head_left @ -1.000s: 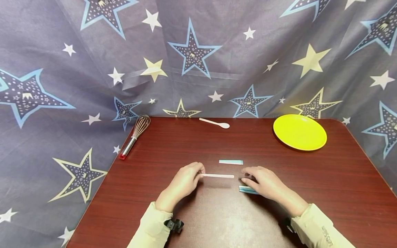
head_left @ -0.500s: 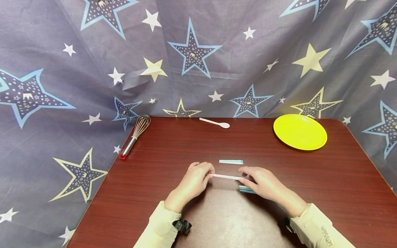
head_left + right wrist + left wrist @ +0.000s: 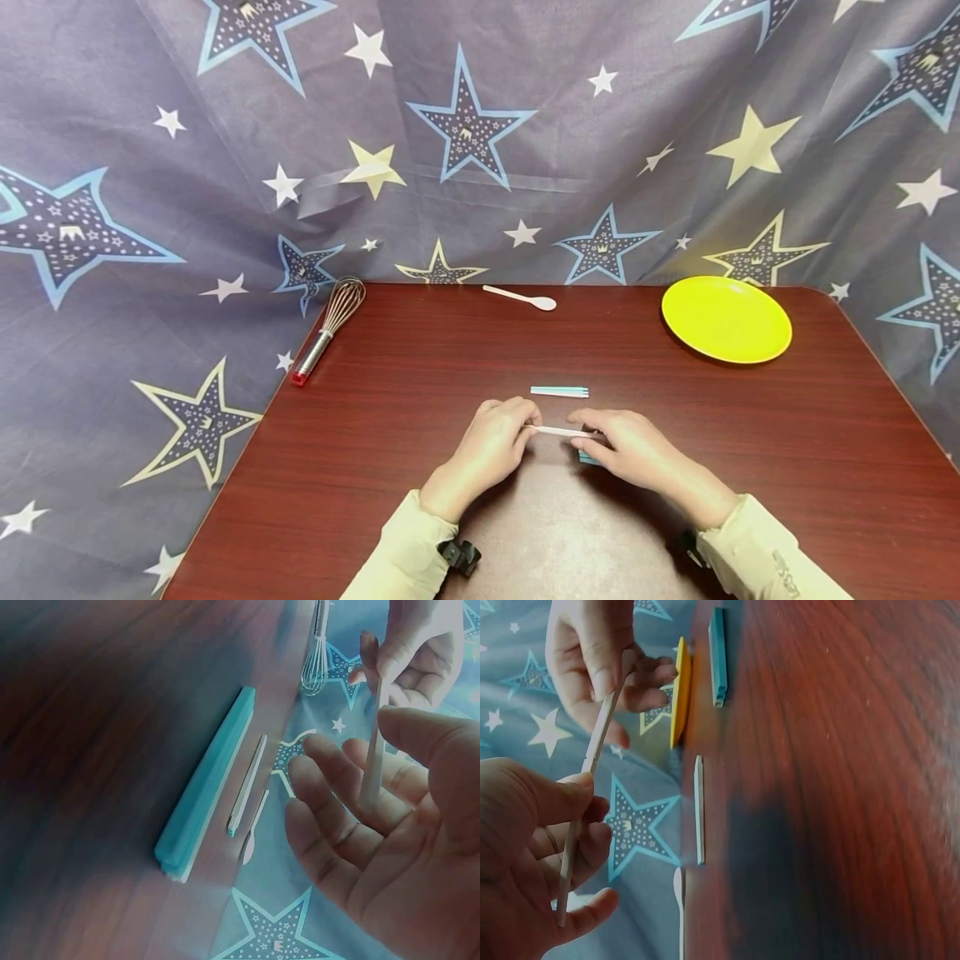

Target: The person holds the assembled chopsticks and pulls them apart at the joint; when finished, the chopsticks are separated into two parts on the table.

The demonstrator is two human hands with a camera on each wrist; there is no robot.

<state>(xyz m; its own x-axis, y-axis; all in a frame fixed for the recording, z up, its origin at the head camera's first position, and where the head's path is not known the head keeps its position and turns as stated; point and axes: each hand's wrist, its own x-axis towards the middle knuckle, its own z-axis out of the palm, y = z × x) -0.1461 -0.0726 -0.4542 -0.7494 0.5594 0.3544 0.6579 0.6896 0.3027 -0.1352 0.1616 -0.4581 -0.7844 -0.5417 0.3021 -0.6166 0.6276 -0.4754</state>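
A thin pale stick (image 3: 558, 431) spans the gap between both hands, held above the table. My left hand (image 3: 486, 446) pinches it with thumb and fingers, and in the left wrist view its end (image 3: 564, 892) runs down across the palm. At the other end, my right hand (image 3: 645, 454) has its thumb on the stick; in the right wrist view the stick (image 3: 373, 769) lies against the fingers. Below the right hand is a teal-and-white bundle of sticks (image 3: 206, 787), partly hidden in the head view. Beyond the hands lies a smaller pale-blue-and-white group of sticks (image 3: 558, 391).
A whisk (image 3: 327, 332) lies at the table's left edge. Along the back edge are a white spoon (image 3: 525, 298) and, to the right, a yellow plate (image 3: 726, 320). A star-patterned cloth (image 3: 465, 200) hangs behind the dark red table (image 3: 420, 358).
My left hand has moved right with the stick, bringing its free end into my right hand. The right hand has stayed nearly in place and now holds that end.
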